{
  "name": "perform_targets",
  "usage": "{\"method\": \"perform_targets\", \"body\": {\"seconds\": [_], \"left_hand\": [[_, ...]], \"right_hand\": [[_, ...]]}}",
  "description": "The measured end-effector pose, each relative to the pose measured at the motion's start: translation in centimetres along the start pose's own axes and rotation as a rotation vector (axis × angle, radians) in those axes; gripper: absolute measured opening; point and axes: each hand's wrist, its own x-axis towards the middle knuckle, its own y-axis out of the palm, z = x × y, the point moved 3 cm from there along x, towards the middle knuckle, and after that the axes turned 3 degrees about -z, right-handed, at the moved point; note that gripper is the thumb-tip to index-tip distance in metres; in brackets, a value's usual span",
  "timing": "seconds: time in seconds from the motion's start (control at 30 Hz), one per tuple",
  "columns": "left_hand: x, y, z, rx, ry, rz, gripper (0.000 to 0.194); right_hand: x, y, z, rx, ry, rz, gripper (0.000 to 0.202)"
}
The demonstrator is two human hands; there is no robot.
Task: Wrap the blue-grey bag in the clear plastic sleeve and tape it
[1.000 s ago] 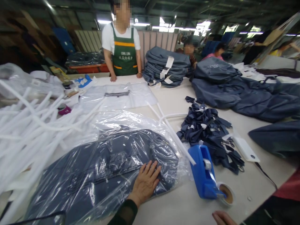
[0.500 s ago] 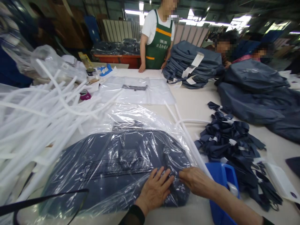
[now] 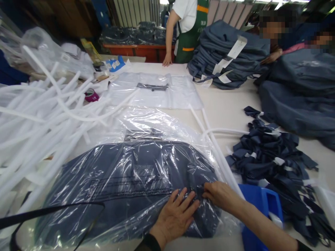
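Observation:
A dark blue fabric bag (image 3: pixel 115 212) lies flat on the table inside a clear plastic bag (image 3: pixel 141 116), whose shiny film creases over it. My left hand (image 3: pixel 176 216) presses on the film with fingers spread, right of the bag's middle. Just beside it, my right hand (image 3: pixel 222 197) has its fingers bent together in a pinch on the film near the bag's right end. The fingertips of the right hand are partly hidden. Across the lower left runs a black strap (image 3: pixel 52 211), out of focus.
White foam tubes (image 3: pixel 47 115) pile up on the left. A blue bin (image 3: pixel 259 202) stands beside my right forearm, near dark straps (image 3: pixel 261 150). Flat plastic bags (image 3: pixel 154 97) lie ahead. Stacked blue bags (image 3: pixel 222 52) sit at the back right, beside a person in a green apron (image 3: pixel 191 31).
The view has tilted down and turned slightly left, so the surroundings shift in the picture. Both hands keep nearly the same place on the wrapped bag.

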Motion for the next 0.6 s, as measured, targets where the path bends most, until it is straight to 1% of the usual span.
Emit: {"method": "perform_targets", "body": {"seconds": [0.1, 0.2, 0.23, 0.33, 0.4, 0.43, 0.47, 0.5, 0.53, 0.6], "left_hand": [[0.1, -0.1, 0.0, 0.007, 0.004, -0.018, 0.050], [0.2, -0.5, 0.0, 0.019, 0.007, -0.042, 0.046], [0.3, -0.6, 0.0, 0.024, 0.007, -0.045, 0.045], [0.4, -0.7, 0.1, 0.025, 0.004, -0.040, 0.044], [0.4, -0.7, 0.1, 0.011, -0.002, -0.027, 0.045], [0.4, -0.6, 0.1, -0.001, -0.004, -0.021, 0.047], [0.4, -0.5, 0.2, -0.017, -0.005, -0.014, 0.048], [0.3, -0.3, 0.2, -0.032, -0.007, -0.008, 0.049], [0.3, -0.2, 0.2, -0.043, -0.010, -0.005, 0.050], [0.1, 0.0, 0.2, -0.050, -0.018, -0.007, 0.052]], "right_hand": [[0.5, 0.6, -0.2, 0.025, 0.054, -0.032, 0.003], [1.2, 0.9, -0.8, 0.042, 0.093, -0.067, 0.017], [1.5, 0.9, -1.2, 0.047, 0.098, -0.074, 0.019], [2.2, 0.6, -2.6, 0.060, 0.123, -0.088, 0.021], [2.1, 0.3, -3.5, 0.067, 0.155, -0.110, 0.022], [1.8, 0.2, -3.8, 0.066, 0.178, -0.127, 0.018], [1.2, 0.1, -3.8, 0.060, 0.202, -0.163, 0.014], [0.5, 0.2, -3.6, 0.052, 0.218, -0.233, 0.013], [-0.4, 0.3, -3.0, 0.046, 0.216, -0.338, 0.016], [-2.3, 1.4, -1.2, 0.041, 0.135, -0.621, 0.025]]}}
